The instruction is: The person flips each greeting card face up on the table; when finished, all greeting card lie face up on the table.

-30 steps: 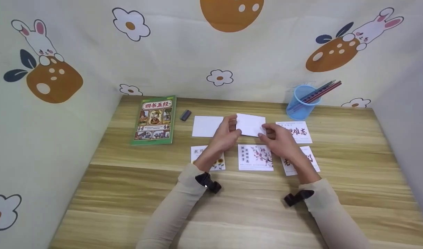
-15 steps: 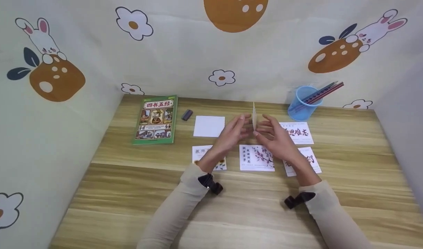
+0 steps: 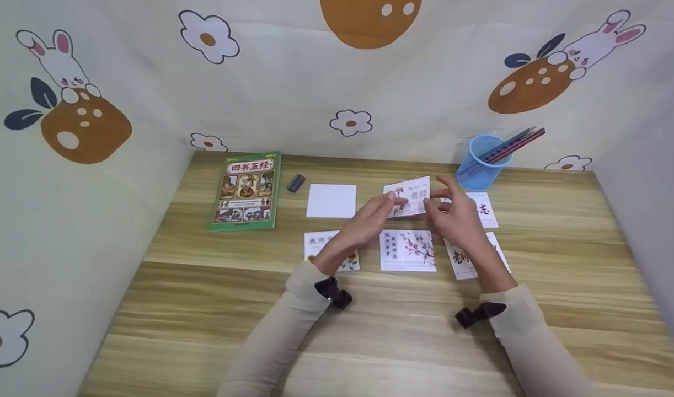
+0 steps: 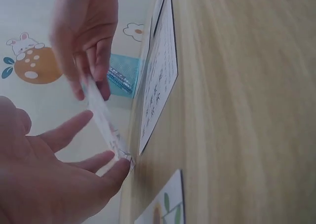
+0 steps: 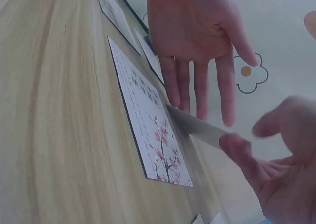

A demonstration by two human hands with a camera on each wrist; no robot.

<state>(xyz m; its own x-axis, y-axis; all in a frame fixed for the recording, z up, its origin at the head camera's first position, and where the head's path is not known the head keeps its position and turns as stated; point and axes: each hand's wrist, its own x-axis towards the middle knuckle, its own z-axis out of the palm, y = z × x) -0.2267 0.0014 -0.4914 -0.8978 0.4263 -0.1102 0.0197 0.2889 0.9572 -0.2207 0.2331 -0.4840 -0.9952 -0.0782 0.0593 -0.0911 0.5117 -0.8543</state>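
A small printed card (image 3: 417,205) with Chinese characters and a picture is held tilted over the middle of the back row. My right hand (image 3: 457,216) pinches its right edge between thumb and fingers. At the card's left side is my left hand (image 3: 367,220), its fingers extended and the tips touching it. The right wrist view shows the left hand's straight fingers (image 5: 201,93) against the card's far end. Below the held card lies a plum-blossom card (image 3: 407,251). Left of it is a sunflower card (image 3: 348,262), partly covered by the left wrist.
A blank white card (image 3: 331,200) lies back left, near a dark eraser (image 3: 296,183) and a green book (image 3: 246,193). Two lettered cards, one being the front card (image 3: 465,264), lie partly under the right arm. A blue pencil cup (image 3: 480,165) stands behind.
The held card has turned over: its blank side faced up, then it stood on edge, and now its printed side shows. The left hand has loosened its grip to extended fingers.
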